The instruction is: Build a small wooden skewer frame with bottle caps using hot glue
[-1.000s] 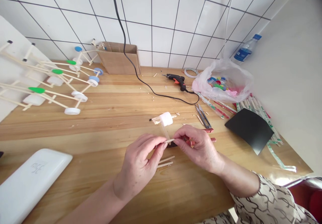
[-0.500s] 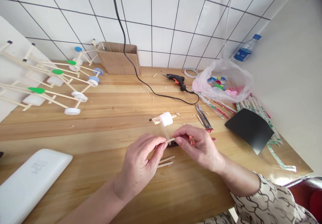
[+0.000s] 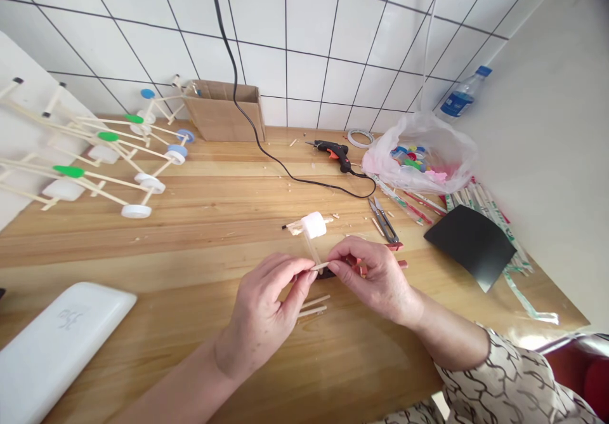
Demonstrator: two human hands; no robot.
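A short pale wooden stick is pinched at its left end by my left hand and at its right end by my right hand. Both hands are closed, fingertips and thumbs pressed together. Just beyond them, a white foam-like cylinder sits at the far end of a pair of thin sticks that run toward my fingers. Two loose sticks lie on the wood right of my left hand. Something dark and reddish is partly hidden behind my right hand.
A black glue gun with its cord, a tape roll, snips, a bag of caps and a black sheet lie beyond and right. Stick frames, a cardboard box and a white device are left.
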